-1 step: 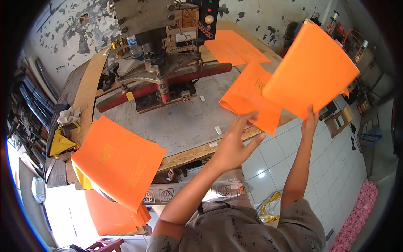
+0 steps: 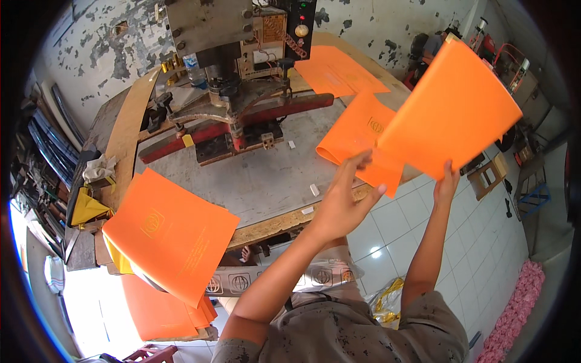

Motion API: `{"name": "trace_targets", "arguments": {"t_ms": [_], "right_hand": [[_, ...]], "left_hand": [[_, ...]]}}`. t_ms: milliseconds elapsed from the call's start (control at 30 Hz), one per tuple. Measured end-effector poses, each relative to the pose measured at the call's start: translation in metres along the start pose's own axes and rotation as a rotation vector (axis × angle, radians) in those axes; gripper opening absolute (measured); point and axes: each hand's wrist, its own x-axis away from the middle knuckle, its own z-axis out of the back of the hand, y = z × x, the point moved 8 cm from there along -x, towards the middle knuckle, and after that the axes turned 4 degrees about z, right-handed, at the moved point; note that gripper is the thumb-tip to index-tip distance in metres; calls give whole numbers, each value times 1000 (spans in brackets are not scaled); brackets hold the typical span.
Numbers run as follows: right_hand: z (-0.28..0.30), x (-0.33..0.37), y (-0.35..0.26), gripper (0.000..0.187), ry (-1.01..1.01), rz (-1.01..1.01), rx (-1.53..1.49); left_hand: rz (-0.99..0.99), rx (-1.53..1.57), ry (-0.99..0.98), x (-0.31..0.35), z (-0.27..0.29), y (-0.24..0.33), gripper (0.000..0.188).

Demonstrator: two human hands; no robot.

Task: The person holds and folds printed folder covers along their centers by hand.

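My right hand point(image 2: 446, 184) grips the lower edge of a plain orange plastic cover point(image 2: 454, 112), raised at the right and seemingly folded along its left side. My left hand point(image 2: 344, 202) is empty, thumb and fingers apart, just below a second orange cover point(image 2: 357, 130). That one lies curled at the table's right edge, with a gold globe emblem on it; the raised cover hides part of it. At the left, a printed orange cover point(image 2: 172, 233) with a gold emblem and lines of print lies on top of others and hangs over the table edge.
A press point(image 2: 221, 72) with a red bar point(image 2: 290, 109) stands over the grey table top point(image 2: 242, 187). More orange sheets lie at the back point(image 2: 339, 69) and lower left point(image 2: 157, 311). A strip of globe-printed film point(image 2: 254, 279) crosses my lap. Someone point(image 2: 433, 45) is at the far right.
The raised cover has shifted slightly down and to the right with my right hand. My left fingers have moved up a little. A person at the far right shows more from behind the cover.
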Motion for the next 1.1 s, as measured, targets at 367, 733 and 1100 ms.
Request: {"name": "trace_targets", "arguments": {"t_ms": [367, 733, 1100], "right_hand": [[13, 108, -86, 34, -194, -24, -85], [1, 111, -79, 63, -212, -13, -131], [-10, 112, -96, 48, -172, 28, -154]], "left_hand": [[285, 916, -788, -16, -82, 26, 104], [176, 976, -719, 12, -57, 29, 100], [175, 969, -655, 22, -41, 34, 101]]}}
